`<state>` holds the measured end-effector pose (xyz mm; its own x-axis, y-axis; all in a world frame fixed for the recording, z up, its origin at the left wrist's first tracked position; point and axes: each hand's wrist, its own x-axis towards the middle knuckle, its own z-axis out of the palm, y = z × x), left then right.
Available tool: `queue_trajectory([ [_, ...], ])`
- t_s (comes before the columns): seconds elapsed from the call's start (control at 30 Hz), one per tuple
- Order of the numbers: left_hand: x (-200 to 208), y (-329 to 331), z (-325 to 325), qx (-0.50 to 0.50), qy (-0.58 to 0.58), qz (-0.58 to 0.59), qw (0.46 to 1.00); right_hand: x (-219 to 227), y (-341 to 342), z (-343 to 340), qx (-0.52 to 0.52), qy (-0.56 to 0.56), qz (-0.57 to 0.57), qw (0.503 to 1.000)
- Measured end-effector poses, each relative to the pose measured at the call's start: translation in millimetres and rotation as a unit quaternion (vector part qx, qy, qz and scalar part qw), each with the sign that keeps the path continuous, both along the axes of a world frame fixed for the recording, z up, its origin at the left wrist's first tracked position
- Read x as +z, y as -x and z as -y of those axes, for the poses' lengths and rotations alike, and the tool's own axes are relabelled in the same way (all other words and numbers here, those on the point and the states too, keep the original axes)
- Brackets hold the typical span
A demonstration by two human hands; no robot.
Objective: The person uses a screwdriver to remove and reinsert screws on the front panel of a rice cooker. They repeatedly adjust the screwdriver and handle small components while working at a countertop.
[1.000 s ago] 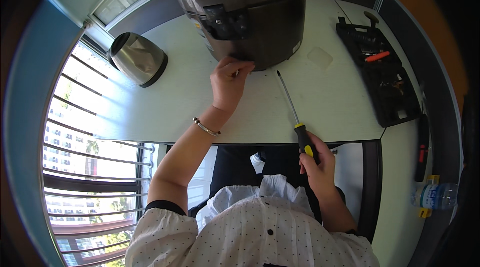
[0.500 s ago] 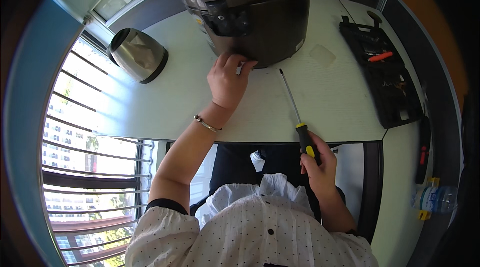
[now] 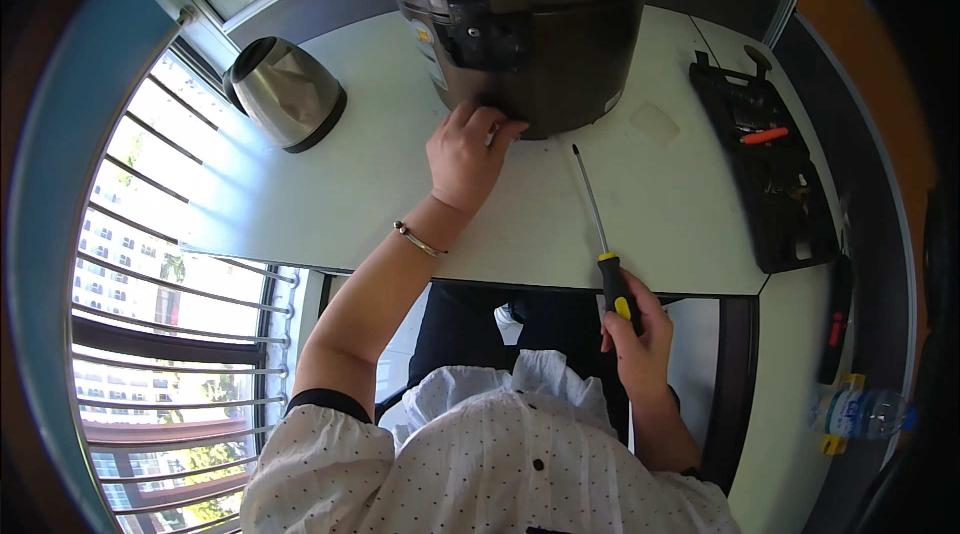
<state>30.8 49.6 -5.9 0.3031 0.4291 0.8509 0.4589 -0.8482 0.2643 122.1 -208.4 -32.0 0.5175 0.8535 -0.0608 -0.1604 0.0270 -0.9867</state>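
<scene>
A large dark brown rice cooker (image 3: 570,64) stands at the far middle of the table, with a black recessed panel (image 3: 487,36) on the side facing me. My left hand (image 3: 468,156) reaches to the lower part of that side. Its fingers are curled and pinched together against the body, and what they grip, if anything, is hidden. In my right hand (image 3: 642,339), at the table's near edge, is a screwdriver (image 3: 615,286) with a black and yellow handle. Its thin shaft points away from me, and the tip is close to the cooker's base without touching it.
A steel kettle (image 3: 290,99) lies tilted in view at the left, near the barred window (image 3: 170,254). On the right, a black tool case (image 3: 765,159) lies open with a red-handled tool (image 3: 765,136) inside. A plastic bottle (image 3: 870,414) is at the lower right.
The view has shifted slightly, so the cooker and kettle appear a little displaced. My left hand stays at the cooker's lower side, and my right hand still holds the screwdriver.
</scene>
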Motion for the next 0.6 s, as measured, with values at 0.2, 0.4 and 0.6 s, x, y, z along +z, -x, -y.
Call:
queue_trajectory([
  [0.2,-2.2,1.4,0.4,0.008,0.012,-0.009,1.0,1.1,0.5,0.4,-0.004,0.006,0.003,1.0],
  [0.4,-2.4,-3.2,5.7,0.003,-0.066,-0.011,0.998,3.6,2.1,0.0,-0.009,0.012,0.009,1.0],
  [0.6,-4.5,-4.0,2.0,-0.036,-0.089,-0.012,0.995,4.1,3.0,0.1,-0.013,0.007,0.004,1.0],
])
